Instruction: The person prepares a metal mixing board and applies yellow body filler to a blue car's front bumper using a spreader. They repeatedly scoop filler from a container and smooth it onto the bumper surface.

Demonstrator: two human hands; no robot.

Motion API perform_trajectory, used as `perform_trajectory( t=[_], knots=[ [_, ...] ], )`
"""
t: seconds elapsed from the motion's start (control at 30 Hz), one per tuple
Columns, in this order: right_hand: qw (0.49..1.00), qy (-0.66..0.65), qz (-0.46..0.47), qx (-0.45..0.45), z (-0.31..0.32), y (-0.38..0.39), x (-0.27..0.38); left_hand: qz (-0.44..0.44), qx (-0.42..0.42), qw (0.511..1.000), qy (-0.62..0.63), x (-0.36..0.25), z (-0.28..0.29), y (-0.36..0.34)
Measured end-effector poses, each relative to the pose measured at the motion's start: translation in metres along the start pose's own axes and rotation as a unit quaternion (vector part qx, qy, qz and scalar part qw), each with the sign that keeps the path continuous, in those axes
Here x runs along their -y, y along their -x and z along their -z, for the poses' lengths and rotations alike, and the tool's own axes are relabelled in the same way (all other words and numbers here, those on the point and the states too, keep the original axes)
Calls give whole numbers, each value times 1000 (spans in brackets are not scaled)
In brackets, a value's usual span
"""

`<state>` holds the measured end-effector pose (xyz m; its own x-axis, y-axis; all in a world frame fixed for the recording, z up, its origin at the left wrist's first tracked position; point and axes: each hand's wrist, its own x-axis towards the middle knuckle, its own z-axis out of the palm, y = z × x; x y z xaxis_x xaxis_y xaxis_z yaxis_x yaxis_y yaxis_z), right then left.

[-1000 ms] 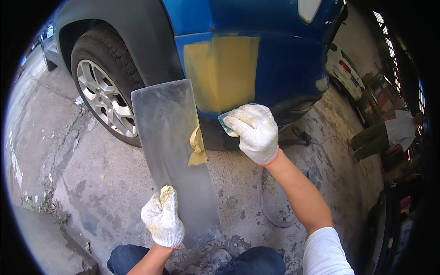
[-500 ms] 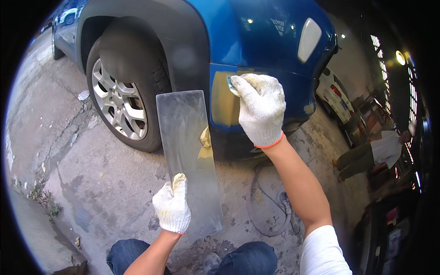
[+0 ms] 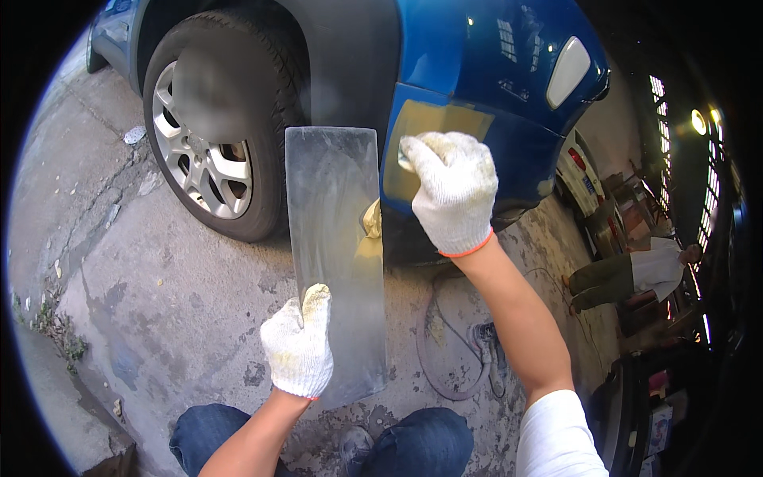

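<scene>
White knit gloves cover both hands. My left hand grips the lower left edge of a long, translucent grey board, its thumb lying on top. A lump of yellowish putty sticks to the board's right edge. My right hand pinches a small, thin bluish-green spreader, mostly hidden by the fingers. It is held in front of the blue car bumper, over a patch of tan filler spread on the corner beside the wheel arch. Whether the spreader touches the patch I cannot tell.
The car's rear wheel stands left of the board. On the concrete floor lies a sanding tool with a looped hose. To the right are a white car and another person. My bent knees are below.
The view has shifted, so the bumper sits farther right and the wheel higher. The board is more upright. My right hand is now lower against the filler patch, still pinching the spreader.
</scene>
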<state>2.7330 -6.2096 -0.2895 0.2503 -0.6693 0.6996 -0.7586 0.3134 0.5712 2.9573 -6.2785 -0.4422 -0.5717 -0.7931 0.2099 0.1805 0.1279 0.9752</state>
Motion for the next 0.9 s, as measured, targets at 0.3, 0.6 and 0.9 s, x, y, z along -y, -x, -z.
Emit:
perform_trajectory(
  t=[0.3,0.6,0.9],
  knots=[
    [996,-69,-6,52,-4,54,14,-35,1,995,-92,-4,5,2],
    [987,-146,-33,50,14,80,15,42,-7,999,-28,-11,9,8],
    [986,-98,-84,-110,23,3,-40,63,-16,998,9,-8,-6,9]
  ],
)
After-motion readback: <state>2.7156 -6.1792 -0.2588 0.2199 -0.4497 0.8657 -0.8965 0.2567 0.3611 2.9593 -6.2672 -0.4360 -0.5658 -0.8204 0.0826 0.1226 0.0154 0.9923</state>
